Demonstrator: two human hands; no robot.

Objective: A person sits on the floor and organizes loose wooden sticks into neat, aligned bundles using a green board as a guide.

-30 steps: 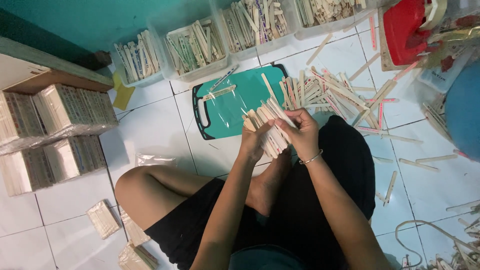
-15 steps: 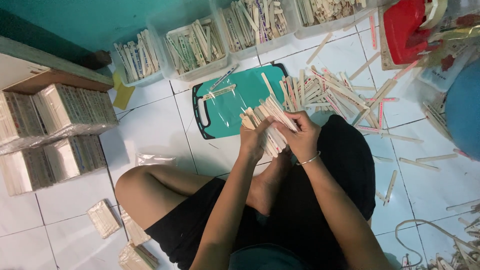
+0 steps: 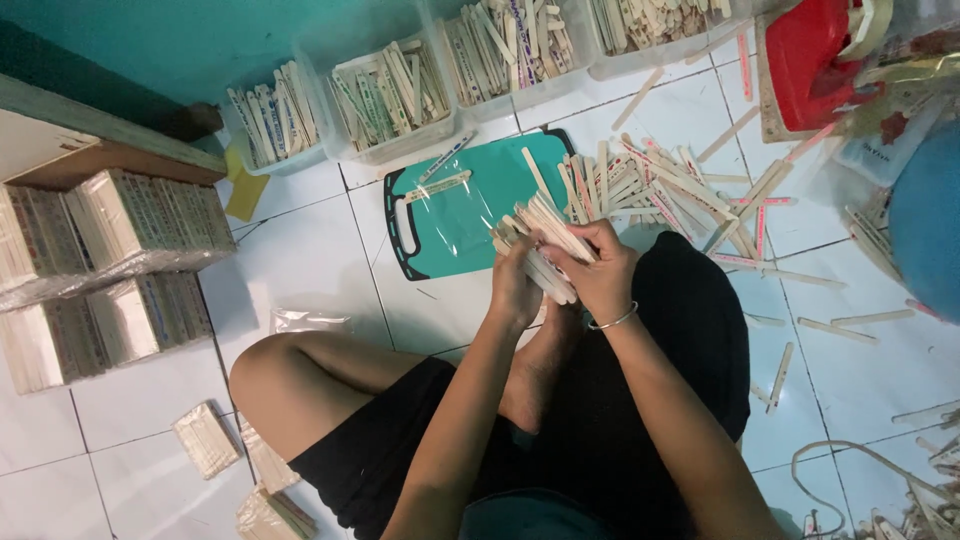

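I sit on a white tiled floor with both hands raised over my lap. My left hand [image 3: 515, 280] and my right hand [image 3: 603, 272] together grip a bundle of flat wooden sticks [image 3: 541, 243], fanned out between them. Just beyond the hands lies a teal cutting board [image 3: 470, 205] with a clear plastic bag and a few sticks on it. A loose pile of wooden sticks [image 3: 655, 190], some with pink marks, spreads over the tiles to the right of the board.
Several clear tubs of sticks [image 3: 395, 95] line the teal wall. Wrapped stick packs [image 3: 110, 245] are stacked at the left, small wrapped bundles [image 3: 205, 438] lie by my knee. A red container [image 3: 815, 60] and a blue round object [image 3: 925, 220] stand at the right.
Both hands stay in place holding the bundle. The fingers shift slightly, squaring the sticks.
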